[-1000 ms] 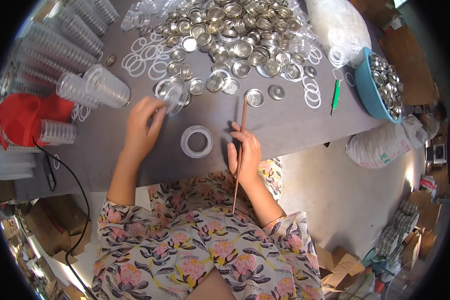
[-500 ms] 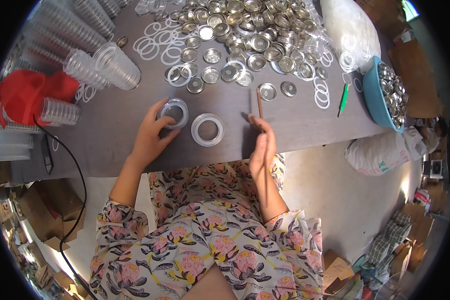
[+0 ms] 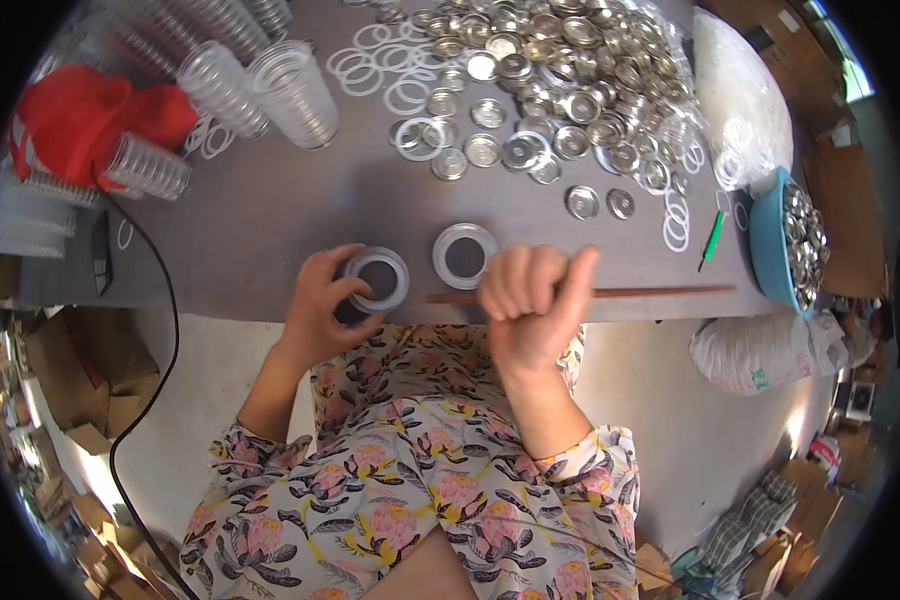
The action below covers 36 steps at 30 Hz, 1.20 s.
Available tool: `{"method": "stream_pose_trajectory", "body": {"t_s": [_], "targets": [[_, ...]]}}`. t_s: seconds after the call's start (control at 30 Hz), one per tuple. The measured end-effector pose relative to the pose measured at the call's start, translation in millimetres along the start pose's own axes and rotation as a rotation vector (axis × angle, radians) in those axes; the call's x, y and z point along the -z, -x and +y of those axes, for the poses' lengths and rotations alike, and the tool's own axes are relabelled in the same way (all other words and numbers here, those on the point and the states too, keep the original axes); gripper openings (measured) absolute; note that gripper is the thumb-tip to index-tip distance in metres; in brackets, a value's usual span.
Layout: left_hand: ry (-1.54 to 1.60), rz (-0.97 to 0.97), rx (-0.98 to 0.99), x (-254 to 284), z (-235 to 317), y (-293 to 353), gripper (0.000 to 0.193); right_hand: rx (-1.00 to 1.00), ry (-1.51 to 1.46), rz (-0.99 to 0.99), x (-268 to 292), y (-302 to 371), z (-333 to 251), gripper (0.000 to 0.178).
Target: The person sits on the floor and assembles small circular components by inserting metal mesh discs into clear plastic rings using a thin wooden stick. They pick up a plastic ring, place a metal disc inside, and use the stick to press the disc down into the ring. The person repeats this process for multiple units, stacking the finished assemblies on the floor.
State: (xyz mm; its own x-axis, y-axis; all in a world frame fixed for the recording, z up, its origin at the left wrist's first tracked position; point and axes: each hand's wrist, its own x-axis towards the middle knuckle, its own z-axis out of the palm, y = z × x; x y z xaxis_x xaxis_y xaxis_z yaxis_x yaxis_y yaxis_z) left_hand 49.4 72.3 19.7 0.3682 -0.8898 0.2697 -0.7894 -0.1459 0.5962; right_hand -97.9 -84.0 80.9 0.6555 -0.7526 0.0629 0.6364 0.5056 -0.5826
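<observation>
My left hand (image 3: 320, 310) curves round a thick clear plastic ring (image 3: 401, 278), thumb and fingers on its left side. Just right of it, a second clear plastic ring (image 3: 440, 258) lies flat on the grey table, touched by neither hand. My right hand (image 3: 535, 310) is closed in a fist, thumb up, over the table's near edge. A thin brown stick (image 3: 660, 292) runs level through this fist and sticks out on both sides, longer to the right.
Silver metal caps (image 3: 580, 105) are heaped at the back, with white sealing rings (image 3: 370, 65) beside them. Clear cup stacks (image 3: 295, 100) and a red cloth item (image 3: 80, 110) stand left. At right are a green-handled tool (image 3: 712, 240) and a blue basin (image 3: 770, 250) of caps.
My right hand has turned and closed into a fist, and the stick has swung from upright to level. My left hand stays at its ring. The view has shifted, so the table appears moved.
</observation>
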Motion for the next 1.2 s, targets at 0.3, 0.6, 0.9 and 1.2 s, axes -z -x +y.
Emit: {"method": "stream_pose_trajectory", "body": {"t_s": [0.3, 0.6, 0.9, 1.2], "targets": [[0.384, 0.151, 0.139, -31.0, 6.9, 11.1, 0.081, -0.181, 0.172, -0.041, 4.5, 0.9, 55.6, 0.057], [0.504, 0.143, 0.179, -33.9, 3.8, 10.1, 0.085, 0.003, 0.302, -0.155, -8.7, -12.7, 83.2, 0.058], [0.587, 0.178, 0.231, -38.1, 3.3, 14.0, 0.083, -0.066, 0.646, -0.199, -11.8, -6.6, 49.5, 0.057], [0.246, 0.14, 0.138, -27.1, -6.6, -12.6, 0.082, 0.249, 0.275, -0.188, -9.2, -24.1, 50.1, 0.053]]}}
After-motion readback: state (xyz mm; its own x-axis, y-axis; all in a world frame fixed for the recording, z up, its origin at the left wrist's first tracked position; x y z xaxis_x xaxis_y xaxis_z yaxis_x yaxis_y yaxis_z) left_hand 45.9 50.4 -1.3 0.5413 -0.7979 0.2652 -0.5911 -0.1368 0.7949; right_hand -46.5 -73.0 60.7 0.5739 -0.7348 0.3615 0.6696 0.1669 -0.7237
